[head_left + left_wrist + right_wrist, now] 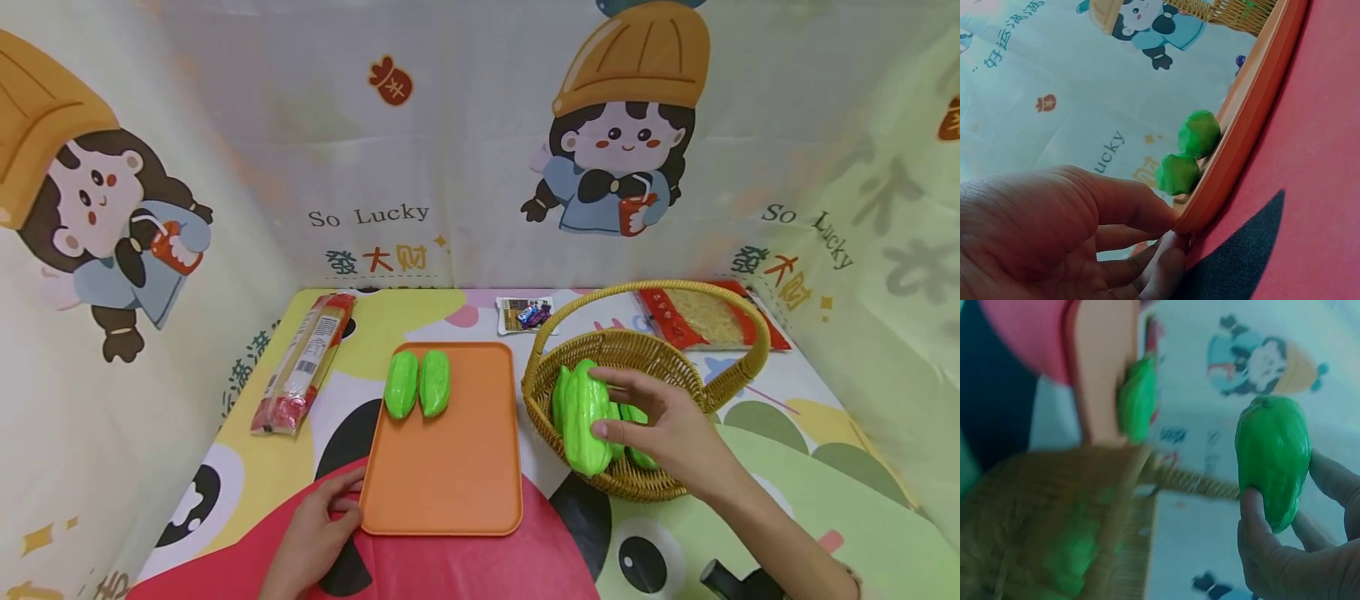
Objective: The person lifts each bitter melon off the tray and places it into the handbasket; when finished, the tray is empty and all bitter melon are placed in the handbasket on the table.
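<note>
Left hand (318, 529): nearest the camera, fingers pinching the near left corner of the orange tray (450, 492), thumb on the rim; it steadies the tray on the table (825, 467).
Tray risk: if that pinch tugs or lifts the corner, the two green gourds (417, 383) lying side by side at the tray's far end, well beyond the left hand, could roll or slide.
Right hand (667, 429): fingers and thumb wrapped round a green gourd (586, 417), held just above the wicker basket (660, 354).
Grip risk: the skin looks glossy and the hold sits on one side, so I judge it could slip back among the others or knock the basket rim or handle on the way out.
Hidden in basket: more green pieces lie under the right hand; their count cannot be told.
Hard to make out: the right wrist view is blurred; beyond both hands, the label on the small packet (525, 315) is unreadable.
Cut off: a dark object (723, 581) near the right forearm, unidentifiable.
</note>
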Tool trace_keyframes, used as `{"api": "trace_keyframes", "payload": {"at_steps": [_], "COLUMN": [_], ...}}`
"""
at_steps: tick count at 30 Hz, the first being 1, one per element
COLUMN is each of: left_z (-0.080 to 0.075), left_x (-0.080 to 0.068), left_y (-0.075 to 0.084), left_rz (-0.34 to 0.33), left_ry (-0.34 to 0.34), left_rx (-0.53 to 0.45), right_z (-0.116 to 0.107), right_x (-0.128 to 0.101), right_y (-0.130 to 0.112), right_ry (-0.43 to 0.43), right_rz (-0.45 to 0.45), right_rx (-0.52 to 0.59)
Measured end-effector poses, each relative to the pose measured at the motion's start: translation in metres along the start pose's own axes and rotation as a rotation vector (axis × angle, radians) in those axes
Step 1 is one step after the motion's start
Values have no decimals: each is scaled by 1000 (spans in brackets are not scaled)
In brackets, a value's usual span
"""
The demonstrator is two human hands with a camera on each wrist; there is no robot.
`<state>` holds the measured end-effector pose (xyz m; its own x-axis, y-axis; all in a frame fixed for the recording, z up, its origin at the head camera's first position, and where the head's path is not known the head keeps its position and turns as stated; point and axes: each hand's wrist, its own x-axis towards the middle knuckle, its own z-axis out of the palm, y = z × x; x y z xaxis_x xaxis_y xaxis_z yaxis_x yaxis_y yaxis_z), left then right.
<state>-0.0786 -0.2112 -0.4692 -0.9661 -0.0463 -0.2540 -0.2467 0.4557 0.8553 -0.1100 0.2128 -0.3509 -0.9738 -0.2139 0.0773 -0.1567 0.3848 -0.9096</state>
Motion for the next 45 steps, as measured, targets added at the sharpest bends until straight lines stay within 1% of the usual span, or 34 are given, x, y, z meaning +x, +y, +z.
{"api": "trace_keyframes", "payload": {"at_steps": [3, 5, 11, 14, 18, 21, 25, 26, 32, 39, 45], "left_z": [1, 2, 2, 3, 3, 2, 2, 2, 1, 2, 2], "left_x": [0, 0, -1, -1, -1, -1, -1, -1, 0, 2, 2], "left_y": [0, 0, -2, -1, 0, 0, 0, 1, 0, -2, -1], "left_rz": [3, 4, 15, 3, -7, 9, 15, 4, -11, 13, -2], "left_ry": [1, 0, -5, -3, -1, -3, -4, -1, -2, 10, 14], "left_rx": [-5, -15, -21, -8, -16, -28, -27, -29, -22, -12, -4], "right_z": [-12, -18, -23, -22, -20, -19, -17, -17, -17, -17, -18], "right_x": [9, 15, 26, 29, 31, 33, 35, 35, 37, 38, 41], "right_y": [16, 26, 49, 56, 64, 68, 70, 70, 69, 69, 72], "right_ry": [-18, -38, -64, -65, -73, -85, -91, -94, -106, -105, -101], "right_rz": [29, 58, 110, 115, 82, 74, 99, 98, 86, 92, 99], "right_rx": [-64, -82, -77, -78, -95, -100, -89, -88, -86, -68, -97]}}
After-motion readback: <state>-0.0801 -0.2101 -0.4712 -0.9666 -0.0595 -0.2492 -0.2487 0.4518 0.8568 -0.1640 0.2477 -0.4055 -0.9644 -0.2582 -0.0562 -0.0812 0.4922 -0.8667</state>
